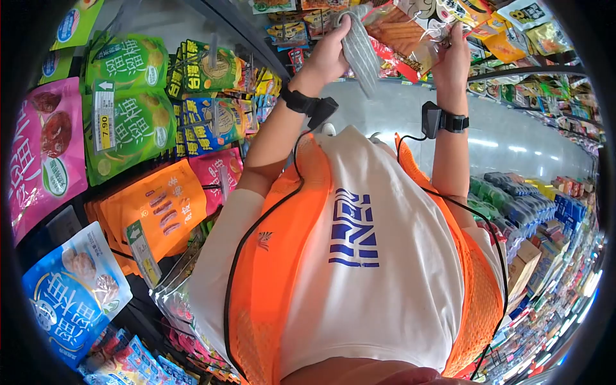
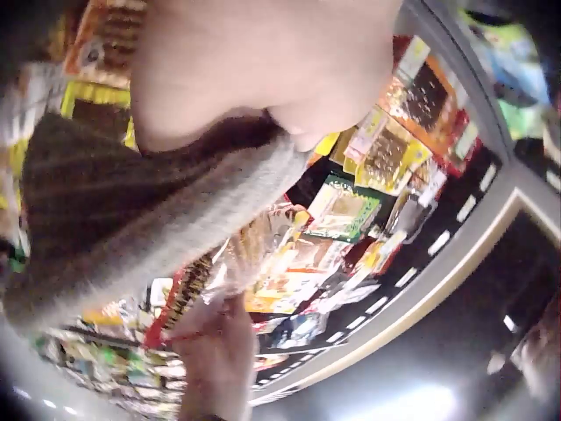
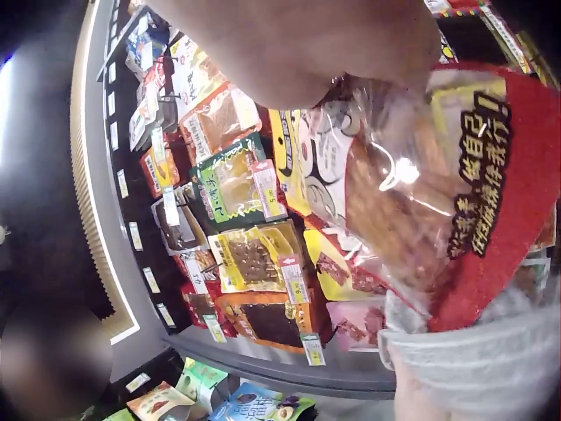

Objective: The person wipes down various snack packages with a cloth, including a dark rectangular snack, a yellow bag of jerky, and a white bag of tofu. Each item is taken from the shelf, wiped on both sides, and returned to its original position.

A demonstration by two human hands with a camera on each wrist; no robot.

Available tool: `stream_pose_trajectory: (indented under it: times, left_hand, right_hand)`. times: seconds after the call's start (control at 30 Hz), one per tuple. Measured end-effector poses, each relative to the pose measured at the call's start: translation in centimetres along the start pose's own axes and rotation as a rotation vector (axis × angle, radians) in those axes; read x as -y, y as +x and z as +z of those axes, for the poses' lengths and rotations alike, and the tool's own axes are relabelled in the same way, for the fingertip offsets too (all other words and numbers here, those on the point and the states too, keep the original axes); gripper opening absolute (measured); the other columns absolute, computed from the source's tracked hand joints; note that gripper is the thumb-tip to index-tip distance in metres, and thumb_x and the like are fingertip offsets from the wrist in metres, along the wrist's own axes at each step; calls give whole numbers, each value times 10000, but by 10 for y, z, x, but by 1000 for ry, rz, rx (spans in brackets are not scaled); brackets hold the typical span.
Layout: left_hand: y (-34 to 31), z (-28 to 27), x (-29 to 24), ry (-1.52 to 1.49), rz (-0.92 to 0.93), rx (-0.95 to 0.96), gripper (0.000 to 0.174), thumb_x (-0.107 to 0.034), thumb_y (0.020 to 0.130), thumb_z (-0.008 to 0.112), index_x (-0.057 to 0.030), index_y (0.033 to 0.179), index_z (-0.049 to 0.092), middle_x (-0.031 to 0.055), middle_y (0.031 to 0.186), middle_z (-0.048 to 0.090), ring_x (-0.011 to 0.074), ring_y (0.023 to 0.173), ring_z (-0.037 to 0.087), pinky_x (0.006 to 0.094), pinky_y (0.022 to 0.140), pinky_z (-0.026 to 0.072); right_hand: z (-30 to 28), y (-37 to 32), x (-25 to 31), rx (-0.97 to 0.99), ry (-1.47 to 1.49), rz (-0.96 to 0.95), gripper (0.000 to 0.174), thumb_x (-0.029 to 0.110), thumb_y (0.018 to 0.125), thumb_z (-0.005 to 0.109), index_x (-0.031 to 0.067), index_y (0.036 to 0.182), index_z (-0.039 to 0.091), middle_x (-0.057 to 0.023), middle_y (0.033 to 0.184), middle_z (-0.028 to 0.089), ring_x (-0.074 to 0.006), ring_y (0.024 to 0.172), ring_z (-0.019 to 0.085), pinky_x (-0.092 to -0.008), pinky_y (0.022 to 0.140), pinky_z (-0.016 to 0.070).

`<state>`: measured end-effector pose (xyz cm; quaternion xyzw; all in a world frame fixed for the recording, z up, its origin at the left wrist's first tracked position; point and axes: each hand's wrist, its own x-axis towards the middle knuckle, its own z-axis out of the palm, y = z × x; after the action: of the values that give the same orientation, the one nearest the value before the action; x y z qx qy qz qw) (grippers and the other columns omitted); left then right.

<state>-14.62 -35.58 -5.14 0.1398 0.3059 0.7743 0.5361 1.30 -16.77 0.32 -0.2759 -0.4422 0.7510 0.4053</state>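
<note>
My left hand [image 1: 324, 61] grips a grey cloth with pale stripes [image 1: 362, 58], which hangs down from the fingers. In the left wrist view the cloth [image 2: 123, 210] is bunched under the hand. My right hand [image 1: 452, 58] pinches the side of a clear-fronted snack bag [image 1: 401, 32] with a red band and brown stick-like food inside. Seen from the right wrist, the bag [image 3: 403, 193] is held up before the shelf, and the cloth [image 3: 473, 360] overlaps its lower edge.
Packaged snacks [image 3: 254, 254] with price tags hang on a rack ahead. To the left, a shelf carries green bags [image 1: 128, 122], orange bags [image 1: 160, 205] and a blue bag [image 1: 77, 289]. Stacked bottles and boxes [image 1: 513, 199] stand at the right across the grey floor [image 1: 513, 138].
</note>
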Motion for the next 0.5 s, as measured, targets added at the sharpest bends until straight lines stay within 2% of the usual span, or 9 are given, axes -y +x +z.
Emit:
stream_pose_trajectory:
  times: [0.07, 0.1, 0.17, 0.23, 0.33, 0.4, 0.43, 0.47, 0.5]
  left_hand:
    - [-15, 27, -7, -141, -98, 20, 477, -481, 1028, 518, -96, 1295, 605, 61, 1235, 674, 200, 1096, 645, 401, 966, 504]
    - [-26, 50, -16, -222, -84, 126, 527, -469, 1053, 459, -88, 1413, 516, 65, 1330, 628, 204, 1160, 625, 393, 1024, 484]
    - [-17, 52, -6, -115, -26, 144, 556, -468, 1064, 424, -82, 1463, 461, 66, 1377, 596, 202, 1198, 607, 378, 1052, 468]
    - [-29, 73, -8, 50, -24, 92, 598, -486, 1075, 371, -66, 1498, 420, 62, 1406, 570, 178, 1229, 587, 340, 1068, 456]
    - [-14, 76, 16, 330, 54, -33, 498, -420, 1084, 418, -50, 1390, 549, 44, 1311, 631, 150, 1168, 599, 297, 995, 474]
    - [-2, 76, 31, 545, 431, -97, 443, -388, 1075, 471, -37, 1313, 604, 45, 1253, 652, 143, 1122, 608, 292, 970, 472]
    - [14, 66, 31, 777, 633, -98, 439, -382, 1074, 478, -31, 1304, 606, 47, 1249, 651, 144, 1121, 607, 293, 974, 468]
    - [24, 57, 33, 1009, 836, -96, 435, -376, 1073, 486, -24, 1296, 609, 49, 1244, 650, 145, 1119, 607, 293, 977, 465]
    - [14, 83, 13, 1087, 952, -118, 337, -76, 989, 508, 27, 1294, 608, 239, 1384, 554, 392, 1295, 504, 402, 1061, 417]
  right_hand:
    - [2, 8, -15, -46, -5, -73, 269, 378, 1038, 565, 122, 964, 598, 33, 874, 667, -71, 712, 626, -217, 601, 491]
    - [-2, 13, -24, -29, 2, -81, 278, 354, 1046, 553, 82, 1065, 609, -3, 983, 678, -107, 840, 649, -263, 695, 526]
    - [-4, 18, -42, 10, 14, -118, 334, 312, 1057, 536, 14, 1188, 609, -59, 1109, 690, -164, 978, 677, -320, 826, 562]
    - [0, 14, -48, 107, 77, -44, 309, 251, 1072, 481, 22, 1262, 567, -77, 1133, 675, -165, 972, 671, -306, 830, 558]
    - [32, -15, -42, 348, 215, -36, 293, 193, 1071, 450, 67, 1323, 532, -77, 1107, 656, -176, 1014, 639, -297, 887, 524]
    - [49, -31, -33, 121, -657, -268, 295, 156, 1061, 447, 44, 1322, 524, -93, 1136, 647, -196, 1063, 621, -305, 953, 495]
    - [32, -22, -55, 338, -562, -488, 310, 129, 1050, 443, 20, 1328, 526, -109, 1154, 645, -212, 1093, 605, -313, 994, 465]
    - [13, -12, -71, 335, -504, -442, 313, 128, 1047, 449, 19, 1328, 529, -105, 1156, 642, -210, 1088, 604, -309, 989, 468]
    - [30, -23, -55, 334, -445, -398, 315, 126, 1044, 456, 18, 1329, 533, -100, 1158, 640, -207, 1082, 603, -305, 983, 471]
